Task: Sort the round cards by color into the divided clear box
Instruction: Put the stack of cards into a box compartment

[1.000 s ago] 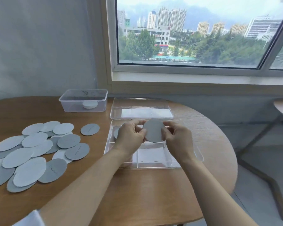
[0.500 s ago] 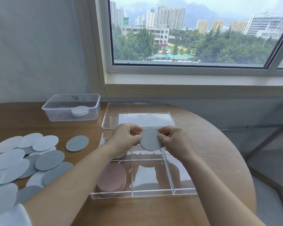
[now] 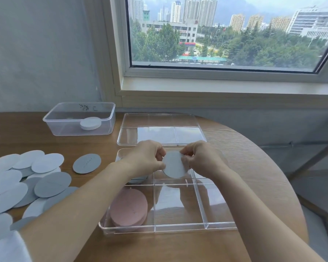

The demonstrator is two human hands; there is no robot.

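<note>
Squarely — card [image 3: 173, 164] between both grips [image 3: 146, 160] [image 3: 203, 159]

A white sleeve [image 3: 7, 248] hem shows on the left arm [image 3: 80, 201]; both forearms [image 3: 254, 205] are bare.

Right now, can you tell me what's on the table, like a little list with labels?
Left hand: pinches the grey card
Right hand: pinches the same card's other edge
Card's place: held over the divided clear box, far middle part
Pink cards: stacked in the near left compartment
Loose cards: grey pile on the table, left of the box
Small tub: holds a white stack
</note>
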